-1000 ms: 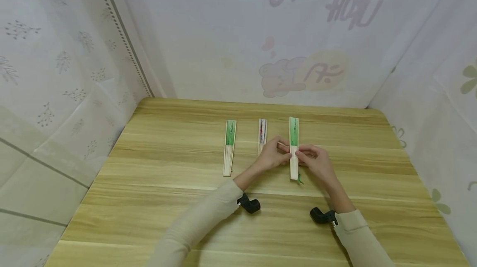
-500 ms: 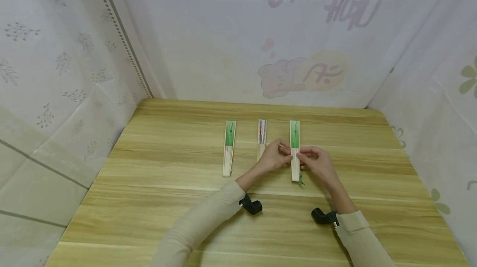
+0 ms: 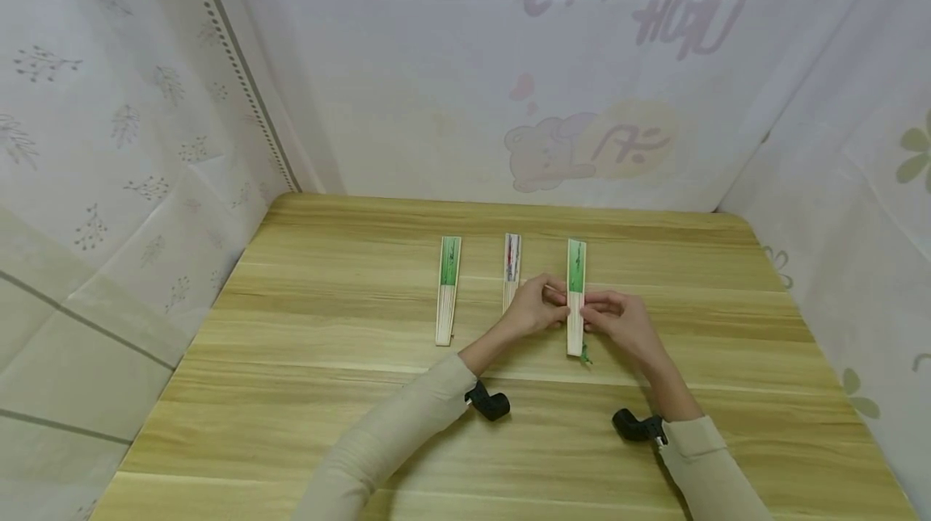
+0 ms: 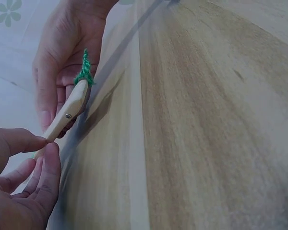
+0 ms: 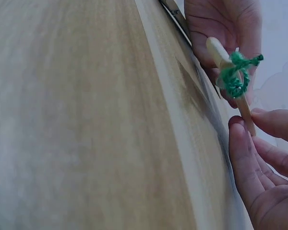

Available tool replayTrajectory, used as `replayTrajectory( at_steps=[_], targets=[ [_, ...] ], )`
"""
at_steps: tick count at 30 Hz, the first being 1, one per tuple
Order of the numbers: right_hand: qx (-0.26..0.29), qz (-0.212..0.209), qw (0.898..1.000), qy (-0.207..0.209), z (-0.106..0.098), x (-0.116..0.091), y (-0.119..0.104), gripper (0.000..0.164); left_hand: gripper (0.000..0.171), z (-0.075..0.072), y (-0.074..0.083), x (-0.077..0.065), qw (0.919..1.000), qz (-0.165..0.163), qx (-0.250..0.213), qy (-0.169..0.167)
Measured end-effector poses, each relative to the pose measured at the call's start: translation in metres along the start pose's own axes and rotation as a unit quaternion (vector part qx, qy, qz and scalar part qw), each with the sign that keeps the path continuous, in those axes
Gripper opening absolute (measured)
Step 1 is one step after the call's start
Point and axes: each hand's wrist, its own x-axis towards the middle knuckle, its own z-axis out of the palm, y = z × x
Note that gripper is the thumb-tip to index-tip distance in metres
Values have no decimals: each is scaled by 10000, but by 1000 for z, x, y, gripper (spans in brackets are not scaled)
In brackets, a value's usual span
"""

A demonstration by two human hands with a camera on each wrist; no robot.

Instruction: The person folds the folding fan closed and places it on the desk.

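A folded hand fan (image 3: 575,323), green at its upper part with pale ribs below, is held upright in line with me in the head view. My left hand (image 3: 537,307) pinches its left edge between thumb and fingers; my right hand (image 3: 627,325) pinches the right edge. In the left wrist view, the rivet end shows a metal pin and a green cord tassel (image 4: 85,72), with a shadow on the wood beneath. The same tassel (image 5: 235,79) hangs at the fan's end in the right wrist view. Beside my left hand lies a white patterned folded fan (image 3: 512,258), its lower part hidden.
Further left, another green folded fan (image 3: 448,291) lies on the wooden table (image 3: 327,392). Black wrist camera mounts (image 3: 489,401) sit on both sleeves. Printed cloth (image 3: 407,85) hangs behind the table's far edge and along both sides.
The held fan has shifted slightly toward me, and both hands have come with it. My right hand has moved a little to the right. The other two fans stay where they were.
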Motion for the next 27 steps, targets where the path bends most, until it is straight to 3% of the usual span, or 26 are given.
replayTrajectory(
  at_steps=[9,27],
  targets=[
    [56,-51,9998,-171,-5,-1,0,48,33,0,5,-1,9998,-145,-80,-62],
    [80,-174,9997,-149,-11,4,1,47,35,4,7,-1,9999,-130,84,26]
  ],
)
